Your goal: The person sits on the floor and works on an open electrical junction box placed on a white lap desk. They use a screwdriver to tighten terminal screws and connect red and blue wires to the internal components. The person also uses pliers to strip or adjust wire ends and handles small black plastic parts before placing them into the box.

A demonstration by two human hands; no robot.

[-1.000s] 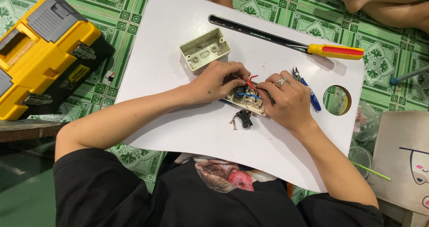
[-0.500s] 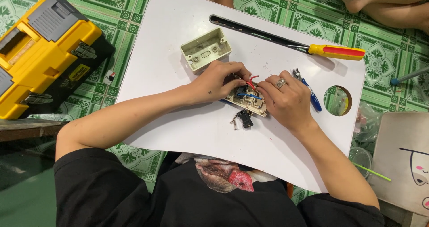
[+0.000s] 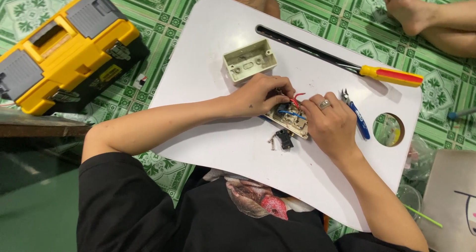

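On the white lap table (image 3: 208,73) lies a beige switch plate (image 3: 290,120) face down, with red and blue wires showing at its back. My left hand (image 3: 258,96) grips its upper left side, fingers curled over the wires. Over the plate's right side my right hand (image 3: 329,125), with a ring on one finger, pinches at the wires. A small black part and a screw (image 3: 281,140) lie just below the plate. A beige wall box (image 3: 249,61) sits open side up above my left hand.
A long screwdriver with a yellow and red handle (image 3: 391,76) lies across the table's top right. Blue-handled pliers (image 3: 358,118) rest beside my right hand, near a round hole (image 3: 389,129). A yellow toolbox (image 3: 64,46) stands on the green patterned floor at left. Another person's foot (image 3: 411,6) is at top right.
Both hands stay on the switch plate; the fingers shift slightly around the wires. Nothing else has moved.
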